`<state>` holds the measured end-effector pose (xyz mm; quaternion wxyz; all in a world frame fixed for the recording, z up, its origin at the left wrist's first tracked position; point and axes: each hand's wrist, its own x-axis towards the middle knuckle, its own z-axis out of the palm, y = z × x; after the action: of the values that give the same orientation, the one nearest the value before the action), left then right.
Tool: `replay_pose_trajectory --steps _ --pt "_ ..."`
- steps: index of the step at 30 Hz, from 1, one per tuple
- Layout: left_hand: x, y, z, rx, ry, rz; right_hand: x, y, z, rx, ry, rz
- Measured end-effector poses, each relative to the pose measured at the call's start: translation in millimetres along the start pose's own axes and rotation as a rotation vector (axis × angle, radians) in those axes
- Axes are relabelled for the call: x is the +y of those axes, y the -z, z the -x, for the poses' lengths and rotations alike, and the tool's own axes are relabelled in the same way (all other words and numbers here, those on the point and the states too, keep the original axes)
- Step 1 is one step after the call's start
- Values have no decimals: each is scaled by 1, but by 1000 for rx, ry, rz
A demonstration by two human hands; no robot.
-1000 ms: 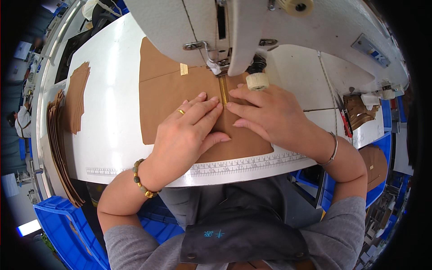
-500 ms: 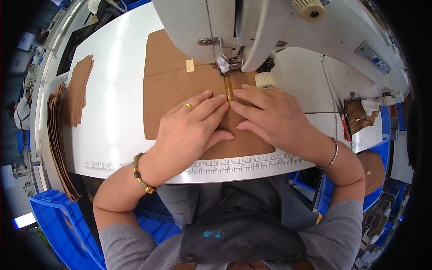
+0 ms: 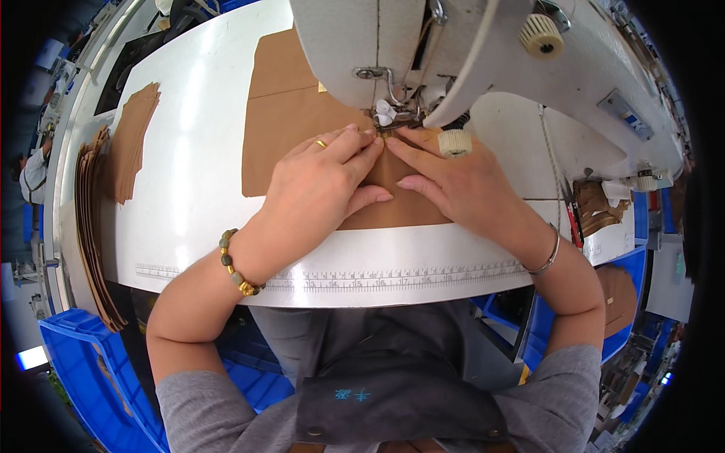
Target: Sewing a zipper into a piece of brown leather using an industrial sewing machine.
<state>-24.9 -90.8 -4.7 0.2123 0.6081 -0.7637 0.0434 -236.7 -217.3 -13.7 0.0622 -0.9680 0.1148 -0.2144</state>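
Note:
A flat brown panel (image 3: 283, 140), fabric or leather, lies on the white table and runs under the presser foot (image 3: 404, 119) of a white sewing machine (image 3: 498, 83). My left hand (image 3: 313, 181) rests on the panel, fingers stretched toward the foot. On the other side of the seam line, my right hand (image 3: 457, 181) lies with its fingers extended, close to a cream knob (image 3: 455, 143). Between the fingertips shows a short bit of gold zipper (image 3: 382, 139); the rest is hidden. Part of a small pale tag (image 3: 322, 87) sticks out beside the machine head.
Brown pieces lie stacked (image 3: 136, 143) at the left, and a thicker stack (image 3: 91, 219) hangs over the table's edge. A ruler strip (image 3: 400, 278) follows the front edge. Brown scraps (image 3: 600, 204) and a red-handled tool (image 3: 575, 226) sit at the right. A blue bin (image 3: 91, 362) stands lower left.
The panel has slid away from me under the presser foot, and both hands have moved forward with it. Less zipper shows, and the machine head now covers most of the tag.

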Motion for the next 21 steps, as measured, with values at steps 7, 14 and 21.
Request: replay_pose_trajectory --steps 7,14,21 --pt "0 2 -1 -1 -1 -9 2 -2 -1 40 29 0" --pt "0 1 -1 27 -22 -6 2 -2 -3 37 9 -28" --pt "2 -2 3 52 -27 -56 12 1 2 -58 -163 -387"
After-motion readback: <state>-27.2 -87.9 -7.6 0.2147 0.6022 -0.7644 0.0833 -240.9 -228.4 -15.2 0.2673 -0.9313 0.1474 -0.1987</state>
